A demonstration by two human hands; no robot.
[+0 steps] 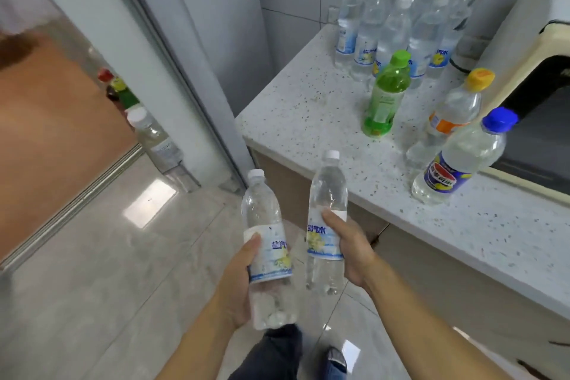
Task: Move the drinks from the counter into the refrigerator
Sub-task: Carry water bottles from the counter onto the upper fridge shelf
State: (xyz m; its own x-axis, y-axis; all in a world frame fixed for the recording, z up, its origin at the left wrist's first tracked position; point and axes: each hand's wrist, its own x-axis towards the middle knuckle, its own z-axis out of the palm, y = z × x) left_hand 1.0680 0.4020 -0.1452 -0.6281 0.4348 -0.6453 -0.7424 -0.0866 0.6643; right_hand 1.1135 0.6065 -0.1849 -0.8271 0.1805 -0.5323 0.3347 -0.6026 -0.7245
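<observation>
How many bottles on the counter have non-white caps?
3: the green bottle in front of the white-capped cluster, the yellow-capped bottle to its right, and the blue-capped bottle nearest the counter front edge. The cluster may hide more.

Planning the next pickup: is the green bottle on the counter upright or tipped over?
Upright. The green bottle stands on its base on the counter, green cap on top.

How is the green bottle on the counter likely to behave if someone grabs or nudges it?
The green bottle stands upright, tall over a narrow base, so a nudge near its cap could probably tip it. It looks full, so likely fairly heavy. Being round plastic, it would probably roll along the counter if it fell.
</observation>
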